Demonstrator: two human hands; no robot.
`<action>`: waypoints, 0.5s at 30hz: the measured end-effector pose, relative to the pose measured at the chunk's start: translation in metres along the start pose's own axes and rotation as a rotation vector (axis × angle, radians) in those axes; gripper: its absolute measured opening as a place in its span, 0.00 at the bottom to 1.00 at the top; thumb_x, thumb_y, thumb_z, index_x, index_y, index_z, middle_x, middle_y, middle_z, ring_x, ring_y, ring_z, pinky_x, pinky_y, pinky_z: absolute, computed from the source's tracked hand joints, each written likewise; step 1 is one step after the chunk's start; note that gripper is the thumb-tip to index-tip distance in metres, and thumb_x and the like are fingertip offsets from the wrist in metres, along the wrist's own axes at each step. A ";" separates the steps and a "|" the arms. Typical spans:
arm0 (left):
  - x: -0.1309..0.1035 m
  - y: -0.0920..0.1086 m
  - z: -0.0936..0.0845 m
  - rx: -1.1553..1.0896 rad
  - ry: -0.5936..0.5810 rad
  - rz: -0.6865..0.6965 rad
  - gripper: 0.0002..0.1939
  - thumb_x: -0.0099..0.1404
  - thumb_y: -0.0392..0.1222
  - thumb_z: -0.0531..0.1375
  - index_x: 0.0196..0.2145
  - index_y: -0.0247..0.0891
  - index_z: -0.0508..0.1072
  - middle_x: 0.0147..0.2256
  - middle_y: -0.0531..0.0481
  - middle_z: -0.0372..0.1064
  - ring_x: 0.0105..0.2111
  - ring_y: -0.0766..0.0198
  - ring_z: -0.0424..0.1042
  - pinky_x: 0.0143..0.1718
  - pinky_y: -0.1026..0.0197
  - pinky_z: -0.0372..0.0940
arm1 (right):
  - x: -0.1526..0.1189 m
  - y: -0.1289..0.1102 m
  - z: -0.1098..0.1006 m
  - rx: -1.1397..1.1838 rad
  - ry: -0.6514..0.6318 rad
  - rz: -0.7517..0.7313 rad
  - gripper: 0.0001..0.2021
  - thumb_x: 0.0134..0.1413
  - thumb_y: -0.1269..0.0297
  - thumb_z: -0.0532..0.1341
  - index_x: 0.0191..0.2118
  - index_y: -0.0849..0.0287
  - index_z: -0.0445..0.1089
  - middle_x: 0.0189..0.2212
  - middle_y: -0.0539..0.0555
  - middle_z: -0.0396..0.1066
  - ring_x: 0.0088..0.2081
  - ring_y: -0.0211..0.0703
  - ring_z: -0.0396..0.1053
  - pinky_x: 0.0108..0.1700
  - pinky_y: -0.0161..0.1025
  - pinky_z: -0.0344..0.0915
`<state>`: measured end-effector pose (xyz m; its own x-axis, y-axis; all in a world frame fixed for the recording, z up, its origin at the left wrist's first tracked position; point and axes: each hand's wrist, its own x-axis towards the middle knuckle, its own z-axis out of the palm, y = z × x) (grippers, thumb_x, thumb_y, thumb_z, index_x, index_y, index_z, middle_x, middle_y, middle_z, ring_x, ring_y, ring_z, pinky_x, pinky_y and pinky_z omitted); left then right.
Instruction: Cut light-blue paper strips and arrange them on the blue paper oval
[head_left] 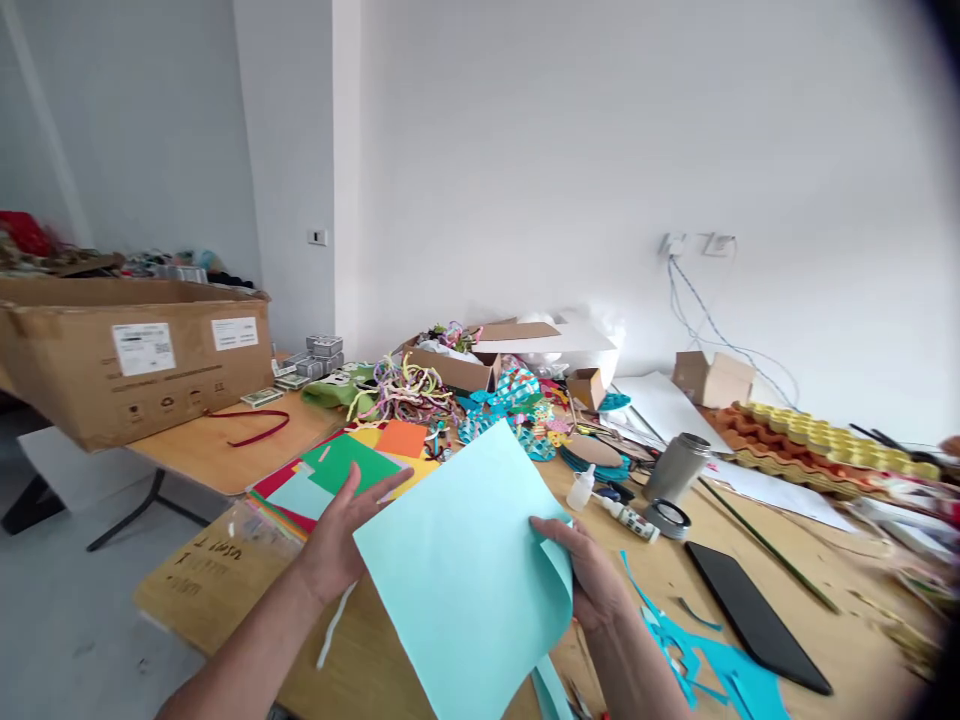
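Note:
A light blue sheet of paper [465, 570] is held up above the table, tilted, with its right edge curling. My right hand [592, 575] grips that edge, thumb on the front and fingers behind. At the sheet's left side, my left hand [341, 530] is open with its fingers spread and the thumb raised; whether its fingertips touch the paper is hard to tell. Just beyond the left hand lies a pile of coloured paper, with a green sheet [356, 462] and an orange sheet [403, 439] on top. Blue paper scraps [697, 650] lie right of my right forearm.
A black tablet-like slab [757, 615], a metal flask [679, 465] and a small white squeeze bottle [581, 487] stand or lie to the right. Egg trays [832, 440] are stacked farther back. Pipe cleaners [405, 390] heap up mid-table. A large cardboard box [187, 380] sits left.

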<state>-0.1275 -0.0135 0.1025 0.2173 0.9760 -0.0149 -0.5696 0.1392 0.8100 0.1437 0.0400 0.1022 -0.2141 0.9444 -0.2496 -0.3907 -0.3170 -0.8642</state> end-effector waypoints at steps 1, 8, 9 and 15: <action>0.006 -0.003 -0.001 -0.039 -0.040 -0.056 0.37 0.60 0.69 0.49 0.52 0.37 0.72 0.47 0.38 0.73 0.48 0.45 0.71 0.49 0.48 0.63 | 0.001 -0.001 -0.001 -0.005 0.005 -0.001 0.11 0.35 0.68 0.70 0.29 0.60 0.70 0.20 0.52 0.75 0.22 0.47 0.74 0.27 0.41 0.73; 0.036 -0.008 -0.003 0.368 -0.227 -0.242 0.21 0.51 0.51 0.68 0.38 0.34 0.78 0.36 0.41 0.77 0.35 0.51 0.75 0.37 0.57 0.65 | 0.007 -0.003 -0.008 -0.026 0.076 0.041 0.13 0.35 0.68 0.72 0.29 0.59 0.68 0.21 0.51 0.75 0.24 0.44 0.74 0.29 0.39 0.71; 0.040 -0.009 -0.003 0.435 -0.209 -0.258 0.20 0.50 0.49 0.69 0.37 0.34 0.78 0.35 0.42 0.77 0.33 0.52 0.75 0.35 0.58 0.65 | 0.008 -0.003 -0.010 -0.016 0.071 0.042 0.13 0.36 0.65 0.72 0.30 0.60 0.68 0.22 0.51 0.75 0.24 0.44 0.74 0.30 0.40 0.71; 0.059 -0.028 -0.001 0.495 -0.014 -0.128 0.17 0.53 0.52 0.67 0.34 0.35 0.77 0.34 0.45 0.77 0.33 0.56 0.74 0.35 0.59 0.67 | 0.016 -0.005 -0.037 0.130 -0.061 -0.060 0.37 0.40 0.27 0.54 0.37 0.61 0.73 0.31 0.61 0.78 0.38 0.56 0.75 0.39 0.47 0.70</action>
<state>-0.0996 0.0402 0.0783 0.2736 0.9534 -0.1271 -0.0944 0.1581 0.9829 0.1749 0.0600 0.0865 -0.2394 0.9561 -0.1689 -0.5165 -0.2727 -0.8117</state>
